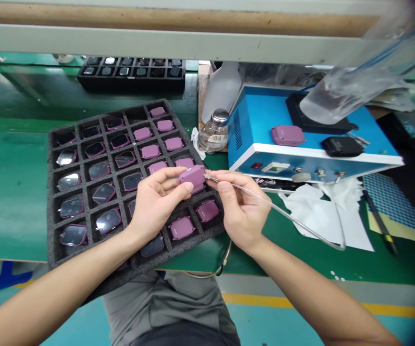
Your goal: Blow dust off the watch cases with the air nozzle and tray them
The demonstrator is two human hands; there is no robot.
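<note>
My left hand pinches a purple smartwatch case between thumb and fingers, above the near right part of a dark foam tray. In my right hand, a thin clear tube is gripped close to its end, with its tip at the right edge of the case. Whether the tip enters the case I cannot tell. The tray's cells hold several watch cases: dark glass faces show at the left, while plain purple sides such as this purple case show at the right.
Right of the tray stands a blue machine carrying a purple watch case and a black one. Beside it are a glass bottle, white tissues and a pen. Another black tray sits behind; a shelf beam crosses above.
</note>
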